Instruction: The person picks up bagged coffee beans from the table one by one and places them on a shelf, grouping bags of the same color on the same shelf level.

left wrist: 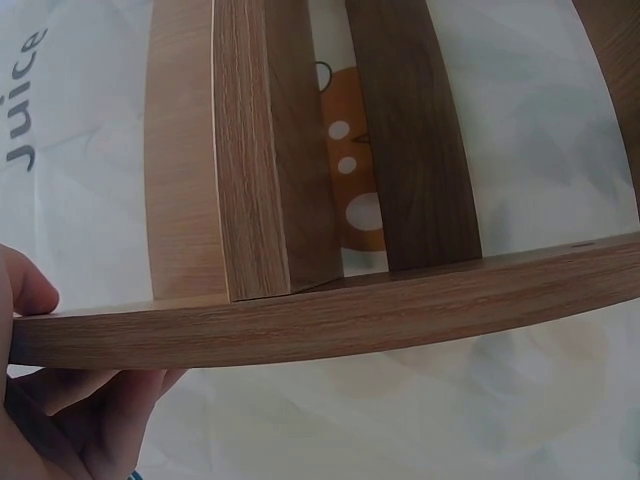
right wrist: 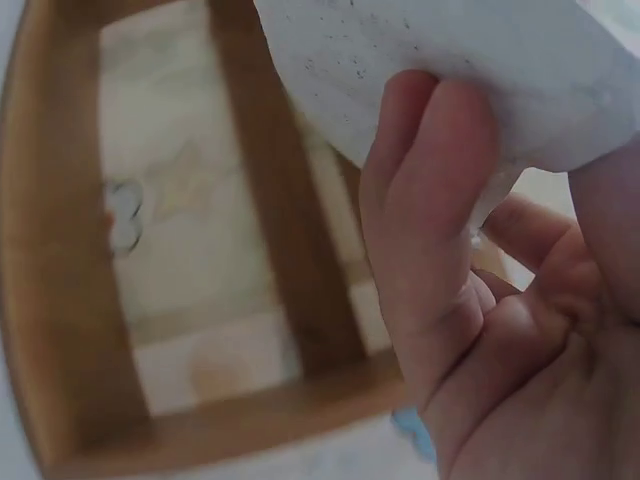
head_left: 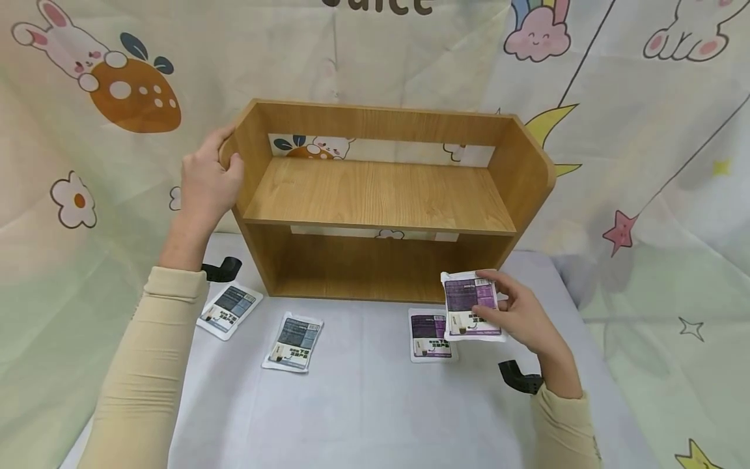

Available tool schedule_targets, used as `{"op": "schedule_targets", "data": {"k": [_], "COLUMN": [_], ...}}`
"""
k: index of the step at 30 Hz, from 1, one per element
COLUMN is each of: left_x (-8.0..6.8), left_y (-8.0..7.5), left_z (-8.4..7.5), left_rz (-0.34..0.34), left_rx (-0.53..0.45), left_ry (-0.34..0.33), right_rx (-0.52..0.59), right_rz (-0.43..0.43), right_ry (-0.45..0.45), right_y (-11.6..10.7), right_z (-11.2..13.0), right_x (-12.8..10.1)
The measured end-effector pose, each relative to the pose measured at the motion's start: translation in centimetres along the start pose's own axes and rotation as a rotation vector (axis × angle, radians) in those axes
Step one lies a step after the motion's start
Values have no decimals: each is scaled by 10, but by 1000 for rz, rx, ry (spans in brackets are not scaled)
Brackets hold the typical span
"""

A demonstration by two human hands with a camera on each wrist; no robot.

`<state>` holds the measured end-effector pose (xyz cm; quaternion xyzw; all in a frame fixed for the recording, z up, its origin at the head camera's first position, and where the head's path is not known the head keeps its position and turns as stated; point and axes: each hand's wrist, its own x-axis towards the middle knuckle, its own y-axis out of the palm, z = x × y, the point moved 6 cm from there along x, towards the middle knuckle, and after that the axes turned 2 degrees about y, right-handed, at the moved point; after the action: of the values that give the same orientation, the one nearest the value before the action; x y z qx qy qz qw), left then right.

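My left hand (head_left: 209, 174) grips the upper left side panel of a two-tier wooden shelf (head_left: 381, 195). In the left wrist view the panel edge (left wrist: 330, 332) runs between thumb and fingers. At the right, my right hand (head_left: 521, 309) pinches a white packet with a purple label (head_left: 469, 296) above the table, in front of the shelf's lower right corner. Its plain white back (right wrist: 450, 60) shows in the right wrist view. Partly behind it, a second purple-labelled packet (head_left: 426, 345) lies on the table.
Two packets with blue-grey labels lie on the white tablecloth (head_left: 363, 404): one (head_left: 230, 310) by the shelf's left foot, one (head_left: 294, 342) in front of it. Behind the shelf hangs a cartoon-printed cloth (head_left: 398, 58). Both shelf tiers hold nothing visible.
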<state>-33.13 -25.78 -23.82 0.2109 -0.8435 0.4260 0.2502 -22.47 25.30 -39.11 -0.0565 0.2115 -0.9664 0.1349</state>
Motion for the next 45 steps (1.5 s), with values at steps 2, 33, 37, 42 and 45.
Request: {"op": "schedule_targets", "data": {"k": [2, 33, 37, 42, 45], "left_x": [0, 1, 1, 2, 2], "left_y": [0, 1, 1, 1, 1], "left_z": [0, 0, 2, 3, 3], "left_rz": [-6, -31, -23, -14, -16], "left_rx": [3, 17, 13, 15, 14], "left_ry": [8, 24, 13, 9, 5], "right_rx": [20, 102, 95, 107, 143], "right_rz": [3, -45, -24, 4, 19], "right_ry": [-41, -142, -136, -128, -104], "right_y": [3, 58, 71, 89, 99], "right_z": [12, 140, 153, 162, 164], "right_x": [6, 154, 175, 199, 214]}}
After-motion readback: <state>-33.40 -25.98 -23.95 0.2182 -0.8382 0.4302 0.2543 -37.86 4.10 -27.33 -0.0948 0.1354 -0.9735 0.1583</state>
